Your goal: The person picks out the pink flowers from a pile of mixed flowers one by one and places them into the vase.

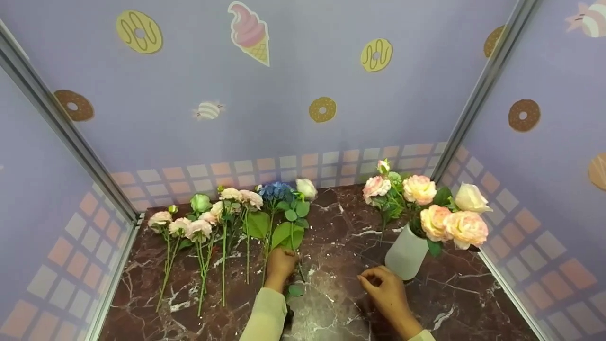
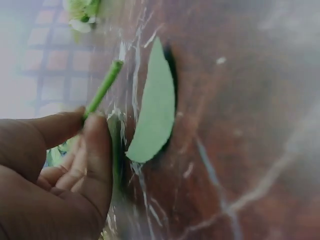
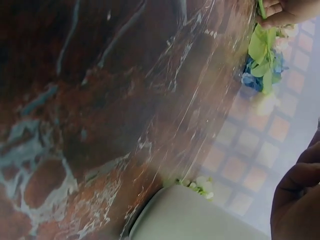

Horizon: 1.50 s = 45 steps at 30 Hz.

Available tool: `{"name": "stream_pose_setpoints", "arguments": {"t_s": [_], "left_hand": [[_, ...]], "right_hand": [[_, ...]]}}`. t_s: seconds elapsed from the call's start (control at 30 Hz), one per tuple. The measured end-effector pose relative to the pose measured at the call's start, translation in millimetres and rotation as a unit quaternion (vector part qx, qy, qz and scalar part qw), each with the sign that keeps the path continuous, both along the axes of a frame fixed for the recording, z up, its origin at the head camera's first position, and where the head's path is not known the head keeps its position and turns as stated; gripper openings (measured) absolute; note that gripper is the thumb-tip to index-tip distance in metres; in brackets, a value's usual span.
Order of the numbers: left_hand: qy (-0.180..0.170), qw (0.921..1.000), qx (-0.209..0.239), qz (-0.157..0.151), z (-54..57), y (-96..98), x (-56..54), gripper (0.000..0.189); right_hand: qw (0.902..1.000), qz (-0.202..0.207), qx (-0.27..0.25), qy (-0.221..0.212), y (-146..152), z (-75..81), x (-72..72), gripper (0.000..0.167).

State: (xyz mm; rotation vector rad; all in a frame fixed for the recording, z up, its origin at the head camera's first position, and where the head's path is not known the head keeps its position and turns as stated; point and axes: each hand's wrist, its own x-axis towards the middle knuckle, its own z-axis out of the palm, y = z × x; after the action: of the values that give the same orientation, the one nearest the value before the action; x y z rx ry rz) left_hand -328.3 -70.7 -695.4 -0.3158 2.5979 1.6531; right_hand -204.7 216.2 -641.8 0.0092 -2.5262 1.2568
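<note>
My left hand [image 1: 281, 265] pinches a green flower stem [image 2: 105, 87] between thumb and forefinger, its cut end sticking out in the left wrist view. This stem appears to belong to the white rose [image 1: 306, 189] with green leaves, lying beside the blue hydrangea [image 1: 276, 191]. A loose-looking leaf [image 2: 155, 110] lies on the marble-patterned table near that hand. My right hand [image 1: 386, 291], fingers loosely curled and holding nothing, hovers just left of and in front of a white vase [image 1: 406, 255]. Pink-yellow roses [image 1: 466, 228] and a white rose [image 1: 472, 198] stand in the vase, leaning right.
Several pale pink flowers [image 1: 199, 229] and a green rose [image 1: 200, 202] lie in a row at the left, stems toward me. Behind the vase is a pink bloom [image 1: 377, 186] on its own stem. Patterned panels [image 1: 284, 94] enclose the table.
</note>
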Motion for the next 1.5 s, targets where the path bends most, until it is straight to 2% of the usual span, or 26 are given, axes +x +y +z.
{"name": "stream_pose_setpoints", "arguments": {"t_s": [0.07, 0.1, 0.17, 0.23, 0.4, 0.53, 0.63, 0.73, 0.83, 1.03, 1.17, 1.3, 1.5], "left_hand": [[-0.022, 0.9977, 0.064, -0.001, 15.5, 0.4, 13.1, 0.008], [-0.025, 0.9953, 0.094, -0.002, 21.7, 0.9, 19.5, 0.017], [-0.02, 0.9926, 0.119, -0.002, 31.6, 2.0, 29.9, 0.031], [0.01, 0.9928, 0.118, -0.011, 36.0, 3.0, 38.0, 0.035], [0.09, 0.9929, 0.072, -0.029, 48.9, 7.9, 57.6, 0.027], [0.137, 0.9838, 0.102, -0.056, 64.2, 18.1, 72.8, 0.02], [0.158, 0.9764, 0.126, -0.077, 73.3, 27.7, 82.9, 0.014], [0.17, 0.9738, 0.121, -0.09, 80.2, 36.6, 92.9, 0.014], [0.175, 0.9733, 0.113, -0.097, 83.2, 43.7, 101.6, 0.015], [0.164, 0.9734, 0.11, -0.116, 85.3, 50.1, 111.6, 0.019], [0.158, 0.9703, 0.119, -0.139, 89.3, 50.5, 111.4, 0.017], [0.162, 0.9693, 0.102, -0.154, 92.4, 49.9, 110.9, 0.016], [0.153, 0.968, 0.092, -0.176, 88.9, 58.8, 113.1, 0.017]], "right_hand": [[0.9999, 0.007, 0.0, -0.009, -1, 0.1, -0.1, 0.015], [0.9999, 0.009, -0.002, -0.013, -2, 0.4, -0.1, 0.015], [0.9998, 0.012, -0.003, -0.017, -3, 0.7, -0.5, 0.014], [0.9996, 0.014, -0.008, -0.024, -5, 1.8, -0.9, 0.012], [0.9985, 0.027, -0.028, -0.038, -9, 12.2, -5.8, 0.004], [0.9982, 0.046, -0.033, -0.016, -16, 34.2, -13.6, 0.006], [0.998, 0.057, -0.019, 0.018, -26, 55.5, -17.5, 0.008], [0.9959, 0.071, -0.023, 0.053, -37, 74.4, -18.4, 0.01], [0.9937, 0.082, -0.039, 0.066, -47, 86.3, -14.8, 0.013], [0.9927, 0.082, -0.074, 0.048, -58, 95.1, -4.3, 0.013], [0.9914, 0.078, -0.091, 0.053, -60, 99.1, -4.9, 0.015], [0.9901, 0.076, -0.106, 0.053, -62, 101.5, -7.3, 0.015], [0.9908, 0.05, -0.117, 0.047, -54, 100.2, -7.7, 0.015]]}}
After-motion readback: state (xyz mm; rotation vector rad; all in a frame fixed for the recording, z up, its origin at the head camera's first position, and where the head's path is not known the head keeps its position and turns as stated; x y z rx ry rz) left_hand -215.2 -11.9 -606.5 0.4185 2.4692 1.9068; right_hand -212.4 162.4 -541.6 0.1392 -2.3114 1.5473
